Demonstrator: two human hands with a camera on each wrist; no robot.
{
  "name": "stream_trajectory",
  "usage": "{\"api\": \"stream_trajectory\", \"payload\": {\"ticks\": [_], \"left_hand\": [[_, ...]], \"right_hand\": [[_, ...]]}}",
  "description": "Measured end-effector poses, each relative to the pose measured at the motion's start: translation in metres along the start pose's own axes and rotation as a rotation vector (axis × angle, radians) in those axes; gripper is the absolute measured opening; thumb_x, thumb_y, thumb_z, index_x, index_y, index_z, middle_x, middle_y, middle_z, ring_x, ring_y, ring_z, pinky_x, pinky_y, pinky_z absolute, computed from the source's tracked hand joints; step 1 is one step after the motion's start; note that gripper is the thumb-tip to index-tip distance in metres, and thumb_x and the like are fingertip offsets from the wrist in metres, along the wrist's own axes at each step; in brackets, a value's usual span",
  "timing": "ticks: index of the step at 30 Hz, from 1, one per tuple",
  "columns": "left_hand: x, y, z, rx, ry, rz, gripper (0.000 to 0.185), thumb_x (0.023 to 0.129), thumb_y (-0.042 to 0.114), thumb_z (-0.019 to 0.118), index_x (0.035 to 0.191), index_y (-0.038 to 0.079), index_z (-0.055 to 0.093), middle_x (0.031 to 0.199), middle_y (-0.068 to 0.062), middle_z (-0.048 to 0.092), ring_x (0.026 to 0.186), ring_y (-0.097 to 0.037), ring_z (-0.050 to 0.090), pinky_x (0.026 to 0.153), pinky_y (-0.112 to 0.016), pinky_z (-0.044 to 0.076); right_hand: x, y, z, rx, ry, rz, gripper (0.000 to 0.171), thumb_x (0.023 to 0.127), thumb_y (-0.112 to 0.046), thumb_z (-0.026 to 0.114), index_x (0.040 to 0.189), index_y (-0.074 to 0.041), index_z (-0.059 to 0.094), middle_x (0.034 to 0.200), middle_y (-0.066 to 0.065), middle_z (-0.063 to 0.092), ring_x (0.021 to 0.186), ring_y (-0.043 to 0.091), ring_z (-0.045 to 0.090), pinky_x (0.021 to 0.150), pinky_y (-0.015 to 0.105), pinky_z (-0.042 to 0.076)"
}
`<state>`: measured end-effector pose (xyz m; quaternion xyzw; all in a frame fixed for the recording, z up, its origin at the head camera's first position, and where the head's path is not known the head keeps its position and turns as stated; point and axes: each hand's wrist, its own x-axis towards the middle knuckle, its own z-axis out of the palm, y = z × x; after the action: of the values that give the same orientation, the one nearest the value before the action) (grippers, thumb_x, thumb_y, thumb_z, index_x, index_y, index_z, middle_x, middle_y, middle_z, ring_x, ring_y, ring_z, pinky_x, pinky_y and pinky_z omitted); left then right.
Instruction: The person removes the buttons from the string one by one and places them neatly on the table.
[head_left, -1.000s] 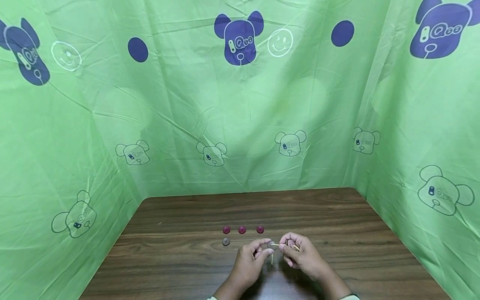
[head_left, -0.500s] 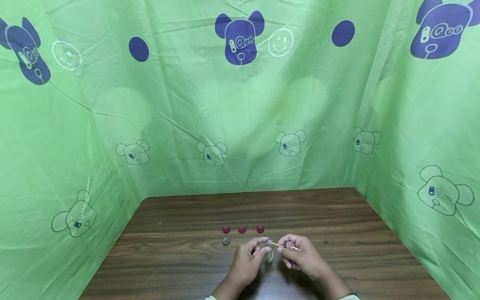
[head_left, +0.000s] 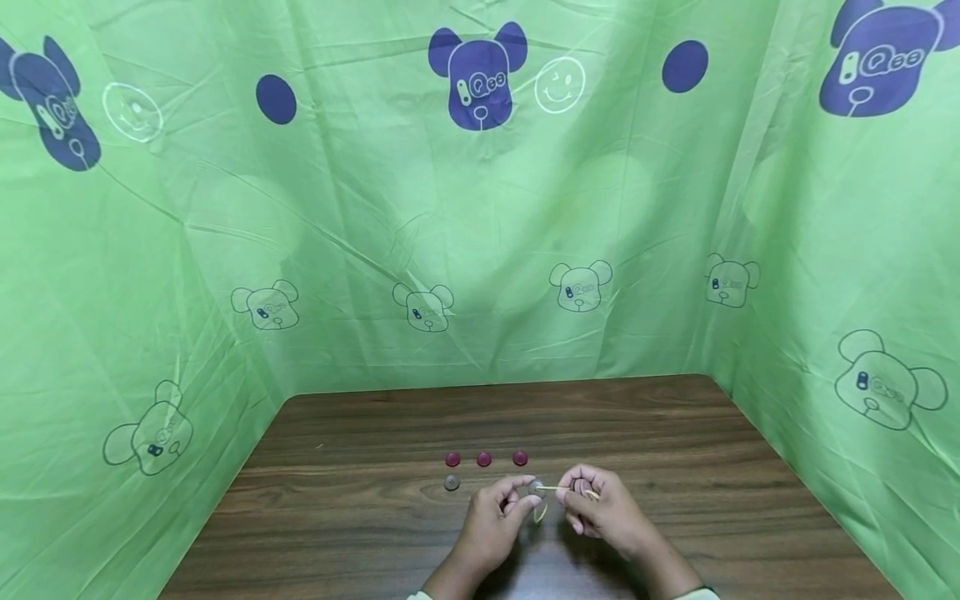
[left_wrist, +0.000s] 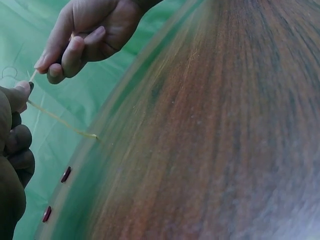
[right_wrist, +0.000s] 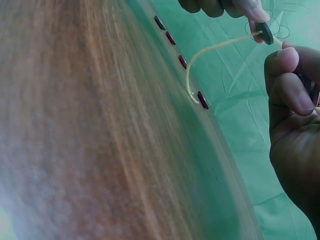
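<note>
A: Threading, by the look of it — the left hand [head_left: 501, 510] pinched a small grey button [head_left: 536, 486] on edge between thumb and forefinger, held just above the counter [head_left: 675, 450] near its near-centre.

B: And the right hand [head_left: 600, 508] had its fingers curled round a thin pale cord [head_left: 558, 488], feeding the tip at the button. Held on edge, I'd judge, so the hole faced the cord.

A: The cord was yellowish and slim, and it ran straight between the two hands; its loose tail [right_wrist: 192, 75] curved down towards the counter.

B: The button looked dark, round and flat, with a raised rim [right_wrist: 265, 33].

A: Further off lay three red buttons [head_left: 483, 458] in a row, with a grey one [head_left: 452, 482] nearer and left, well apart from the hands.
</note>
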<state>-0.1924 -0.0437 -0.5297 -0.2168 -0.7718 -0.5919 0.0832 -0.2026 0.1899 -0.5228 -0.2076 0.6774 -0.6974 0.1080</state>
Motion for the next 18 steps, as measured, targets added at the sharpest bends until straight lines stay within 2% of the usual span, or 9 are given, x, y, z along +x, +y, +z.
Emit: {"api": "stream_trajectory", "payload": {"ticks": [5,13,18], "left_hand": [[0.001,-0.003,-0.001,-0.004,-0.005,-0.027,0.031,0.1,0.021,0.08,0.126,0.004,0.078,0.07,0.008,0.046,0.062,0.008,0.039,0.057,-0.01,0.036],[0.0,-0.003,-0.007,-0.035,0.027,-0.075,0.033,0.097,0.018,0.082,0.127,0.004,0.078,0.072,0.003,0.048,0.063,0.004,0.04,0.059,-0.012,0.037],[0.0,-0.006,-0.011,-0.028,0.031,-0.083,0.034,0.098,0.018,0.081,0.127,0.002,0.077,0.073,0.007,0.045,0.063,0.005,0.04,0.059,-0.012,0.036]], "right_hand": [[0.0,0.0,0.0,0.005,0.012,-0.011,0.026,0.108,-0.006,0.064,0.111,0.018,0.054,0.067,-0.001,0.06,0.051,0.003,0.05,0.045,0.014,0.037],[0.0,-0.002,0.0,-0.008,0.047,0.006,0.026,0.108,-0.007,0.064,0.11,0.017,0.053,0.066,-0.002,0.06,0.05,0.003,0.05,0.044,0.014,0.036],[0.0,-0.004,0.0,-0.013,0.1,0.04,0.028,0.107,-0.009,0.066,0.111,0.016,0.054,0.067,-0.003,0.059,0.051,0.004,0.051,0.044,0.014,0.036]]}}
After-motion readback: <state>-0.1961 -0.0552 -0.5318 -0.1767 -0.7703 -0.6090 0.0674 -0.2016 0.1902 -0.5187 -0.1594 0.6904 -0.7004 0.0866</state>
